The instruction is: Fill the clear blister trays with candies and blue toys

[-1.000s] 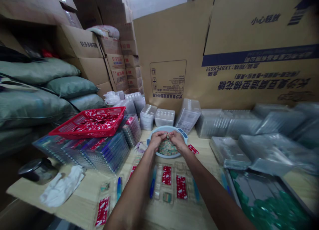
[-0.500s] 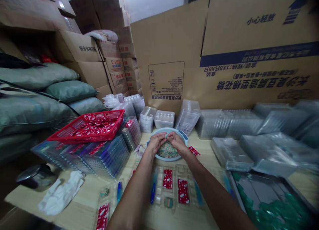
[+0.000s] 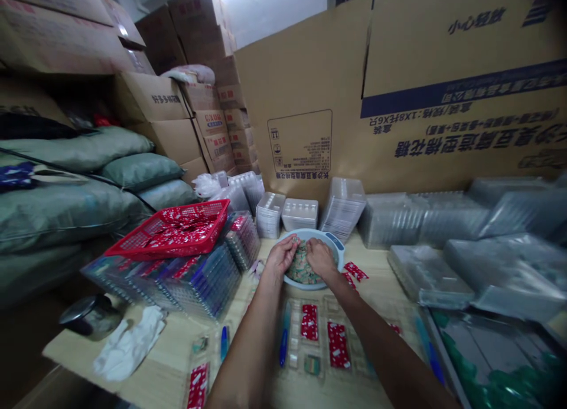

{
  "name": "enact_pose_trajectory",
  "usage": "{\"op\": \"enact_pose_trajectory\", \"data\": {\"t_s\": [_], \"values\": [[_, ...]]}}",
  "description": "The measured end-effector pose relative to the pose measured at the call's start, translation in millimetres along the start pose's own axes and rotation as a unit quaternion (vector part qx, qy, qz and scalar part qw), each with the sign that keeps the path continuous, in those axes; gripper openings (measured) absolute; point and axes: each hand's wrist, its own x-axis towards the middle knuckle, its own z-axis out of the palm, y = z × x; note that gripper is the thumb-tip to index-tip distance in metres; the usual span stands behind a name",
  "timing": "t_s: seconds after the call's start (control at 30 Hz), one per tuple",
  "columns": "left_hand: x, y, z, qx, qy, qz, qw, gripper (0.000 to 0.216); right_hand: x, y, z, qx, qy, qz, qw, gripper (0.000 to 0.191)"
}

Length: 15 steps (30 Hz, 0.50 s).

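A light blue plastic bowl (image 3: 340, 257) holds many small green-and-tan pieces (image 3: 303, 268). At the bowl's left side, my left hand (image 3: 282, 257) pinches one small piece between thumb and fingertips. My right hand (image 3: 319, 258) dips into the bowl on the right, fingers curled down among the pieces; its fingertips are hidden. Below the bowl, between my forearms, lie clear plastic trays (image 3: 293, 344) with red printed packets (image 3: 309, 322), a blue pen-like stick (image 3: 284, 341) and a green-and-tan piece (image 3: 312, 365). My forearms partly cover other trays.
On the left, a red basket (image 3: 128, 248) of red packets rests on stacked filled trays (image 3: 199, 285). A metal cup (image 3: 91, 316) and white gloves (image 3: 130, 344) lie nearer. Clear tray stacks (image 3: 343, 208) line the cardboard (image 3: 301, 90). A grey tray (image 3: 478, 344) with green packets stands right.
My hands were together above the bowl; now they are apart. The right has lowered into the pieces, while the left keeps its pinch at the bowl's left side. The view has shifted slightly.
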Motion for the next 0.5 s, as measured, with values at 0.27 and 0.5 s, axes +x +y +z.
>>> {"op": "enact_pose_trajectory", "data": {"t_s": [0.27,0.5], "values": [[-7.5,1.0,-0.5,-0.043,-0.018,0.011,0.999,0.036,-3.6,-3.4,5.3,-0.145,-0.084,0.031,0.985,0.047],[-8.3,0.7,1.3,-0.038,-0.009,0.025,0.999,0.031,-0.9,-5.1,8.1,-0.172,-0.098,0.034,0.980,0.054]]}}
